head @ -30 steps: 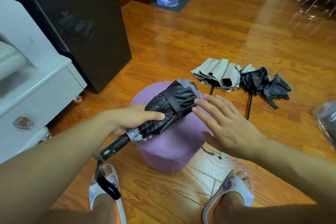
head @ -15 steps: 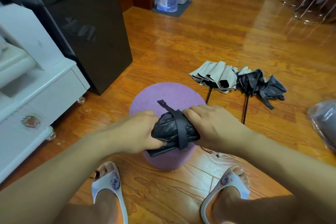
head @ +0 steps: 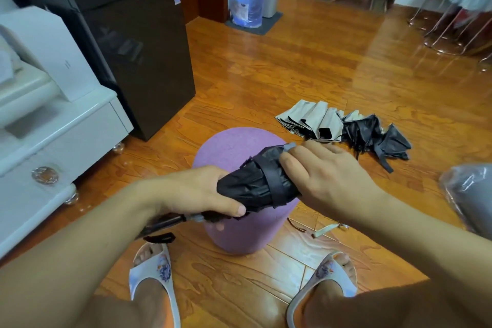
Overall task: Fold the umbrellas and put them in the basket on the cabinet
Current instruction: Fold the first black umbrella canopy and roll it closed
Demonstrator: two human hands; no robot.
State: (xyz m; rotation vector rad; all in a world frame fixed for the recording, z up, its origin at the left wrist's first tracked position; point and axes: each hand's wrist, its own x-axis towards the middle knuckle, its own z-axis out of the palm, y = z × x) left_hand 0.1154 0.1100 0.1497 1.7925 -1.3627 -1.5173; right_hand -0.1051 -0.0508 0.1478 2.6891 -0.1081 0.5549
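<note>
**Black Umbrella Strapped: Transfer to Basket Pending**

Black fabric was seen bunched into a compact roll: the folded umbrella (head: 257,184) was held above the purple stool (head: 234,146), tilted, with its tip end raised toward the far right. The left hand (head: 197,192) was wrapped round the lower part of the canopy, just above the handle (head: 162,222), with the thumb laid along the near side. The right hand (head: 324,178) was closed over the upper end of the roll, its fingers curled onto the fabric next to the closing strap (head: 271,185). The strap was seen passing round the roll; whether it was fully fastened could not be determined.

Step in hand, as judged: securing of the first umbrella, at or near completion.

Two further umbrellas were noted on the wooden floor (head: 292,66) beyond the stool: a grey-and-black one (head: 311,122), pleated but loose, and a black one (head: 372,136), crumpled, the two touching. Neither had been rolled or strapped.

The basket was not identifiable in view. A white cabinet (head: 61,128) was visible at the left edge.

Next move, as judged: the strap fastening should be confirmed by pressure, after which the umbrella should be carried by one hand to the basket. The roll should be kept gripped until placed, as slack fabric could spring open.
</note>
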